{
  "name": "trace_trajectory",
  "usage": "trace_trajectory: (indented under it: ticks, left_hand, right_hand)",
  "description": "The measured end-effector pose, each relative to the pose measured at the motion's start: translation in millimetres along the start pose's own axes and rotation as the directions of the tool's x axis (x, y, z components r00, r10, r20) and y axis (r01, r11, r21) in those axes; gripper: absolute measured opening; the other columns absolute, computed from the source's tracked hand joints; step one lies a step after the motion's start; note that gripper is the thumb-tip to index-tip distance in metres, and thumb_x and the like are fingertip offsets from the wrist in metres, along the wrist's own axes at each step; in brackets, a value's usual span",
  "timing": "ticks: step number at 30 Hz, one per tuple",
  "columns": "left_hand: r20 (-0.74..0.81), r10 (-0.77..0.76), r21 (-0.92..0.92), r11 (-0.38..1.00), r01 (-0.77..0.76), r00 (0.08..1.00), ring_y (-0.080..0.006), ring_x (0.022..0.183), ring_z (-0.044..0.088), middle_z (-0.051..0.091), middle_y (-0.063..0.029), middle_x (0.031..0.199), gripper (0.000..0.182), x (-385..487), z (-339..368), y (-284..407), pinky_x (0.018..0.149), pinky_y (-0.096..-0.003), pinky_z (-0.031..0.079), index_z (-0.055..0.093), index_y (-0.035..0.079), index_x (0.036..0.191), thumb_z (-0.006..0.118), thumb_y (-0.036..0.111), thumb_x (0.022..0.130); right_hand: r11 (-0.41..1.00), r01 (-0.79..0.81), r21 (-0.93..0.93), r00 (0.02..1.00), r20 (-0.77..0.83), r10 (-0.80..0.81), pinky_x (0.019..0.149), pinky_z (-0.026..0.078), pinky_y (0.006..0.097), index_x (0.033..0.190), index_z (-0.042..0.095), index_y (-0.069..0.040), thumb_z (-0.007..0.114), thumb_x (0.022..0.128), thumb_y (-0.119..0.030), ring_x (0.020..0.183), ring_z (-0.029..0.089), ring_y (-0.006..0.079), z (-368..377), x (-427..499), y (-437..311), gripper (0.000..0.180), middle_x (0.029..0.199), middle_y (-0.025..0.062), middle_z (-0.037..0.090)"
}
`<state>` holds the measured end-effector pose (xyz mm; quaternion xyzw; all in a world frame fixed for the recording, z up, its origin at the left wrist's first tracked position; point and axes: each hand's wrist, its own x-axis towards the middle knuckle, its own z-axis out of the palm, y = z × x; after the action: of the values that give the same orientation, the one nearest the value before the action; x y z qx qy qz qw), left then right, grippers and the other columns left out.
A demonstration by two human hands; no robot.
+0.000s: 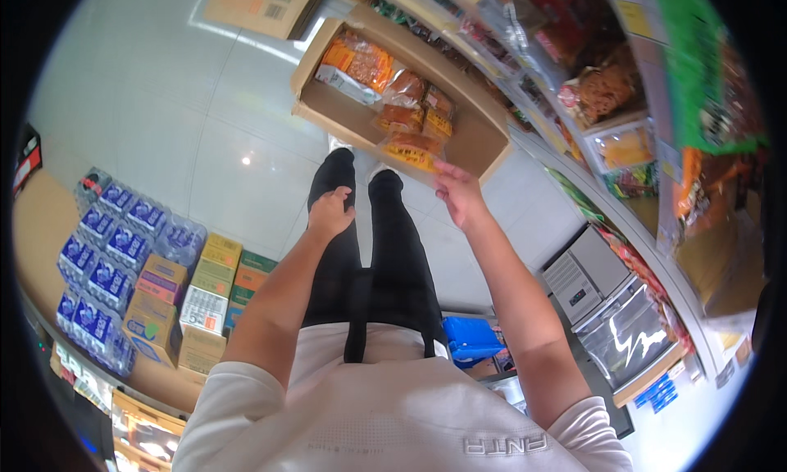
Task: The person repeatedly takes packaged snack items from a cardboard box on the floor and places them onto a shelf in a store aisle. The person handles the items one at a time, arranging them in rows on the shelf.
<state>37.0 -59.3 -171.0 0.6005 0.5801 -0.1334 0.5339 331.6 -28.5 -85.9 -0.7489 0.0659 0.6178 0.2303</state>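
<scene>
My right hand (pixel 455 189) grips the corner of a plastic-wrapped bread pack (pixel 411 151) with a yellow label, at the near side of an open cardboard box (pixel 332 110). Inside the box lie several more wrapped breads (pixel 399 117) and, at its left end, orange snack packets (pixel 358 59) beside a white packet (pixel 347 86). My left hand (pixel 332 212) hangs in front of my left leg, holding nothing, its fingers loosely curled and apart.
Shelves of packaged food (pixel 605 91) run along the right. A closed carton (pixel 261 5) stands on the floor beyond the box. Shrink-wrapped bottle packs (pixel 107 260) and stacked cartons (pixel 206 300) are at the left. A grey appliance (pixel 578 275) stands at the lower right.
</scene>
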Motion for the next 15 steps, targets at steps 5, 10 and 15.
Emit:
trace_trajectory:
  ticks: [5,10,15]
  left_hand:
    - [0.056,0.138,-0.255,0.959,-0.12,0.989,-0.0348,0.109,0.068,0.071,-0.0142,0.12,0.072,-15.7,-61.5,37.0,0.096,-0.0435,0.055,0.047,0.015,0.147,0.078,0.016,0.082]
    - [0.096,0.306,-0.251,0.928,-0.274,0.947,-0.0328,0.116,0.065,0.057,-0.0186,0.141,0.094,-49.1,-136.1,111.7,0.099,-0.0409,0.055,0.035,0.02,0.158,0.08,0.002,0.078]
    - [0.068,0.582,-0.283,0.79,-0.544,0.81,-0.0334,0.126,0.06,0.051,-0.0175,0.149,0.07,-84.3,-162.0,155.3,0.102,-0.0385,0.052,0.059,0.014,0.142,0.077,-0.005,0.077]
  right_hand:
    - [0.989,0.058,0.138,0.995,0.069,-0.068,0.07,0.047,0.0246,0.13,0.063,0.003,0.062,0.094,0.001,0.077,0.059,0.0123,-2.8,-97.1,4.7,0.036,0.091,0.003,0.066]
    - [0.961,0.106,0.257,0.983,0.117,-0.14,0.07,0.047,0.0254,0.129,0.064,0.003,0.065,0.095,-0.001,0.076,0.058,0.0118,-1.8,-189.3,9.3,0.034,0.089,0.0032,0.066]
    - [0.886,0.103,0.452,0.962,0.18,-0.203,0.071,0.048,0.0248,0.126,0.066,0.003,0.067,0.097,-0.009,0.079,0.059,0.0108,-12.6,-272.8,-8.6,0.032,0.092,0.0035,0.069]
